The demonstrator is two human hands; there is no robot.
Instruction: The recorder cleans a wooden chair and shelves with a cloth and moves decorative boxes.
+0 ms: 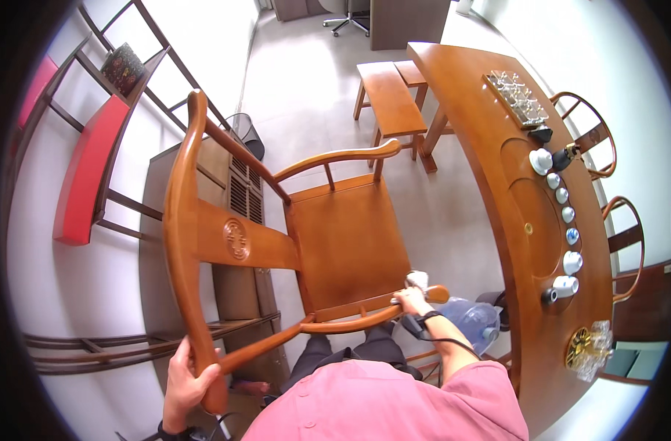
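A reddish-brown wooden armchair fills the middle, its carved back splat toward the left and its seat toward the right. My left hand is wrapped around the near lower end of the chair's back top rail. Over the front end of the near armrest, my right hand is closed on a crumpled white cloth. The cloth is bunched against the wood, and part of it is hidden by my fingers. A dark strap and a cord run along my right wrist.
At the right stands a long wooden tea table with a row of cups, a glass set and more glasses. A bench sits beyond the chair. Left are shelves with a red box. A clear water jug stands beside my right arm.
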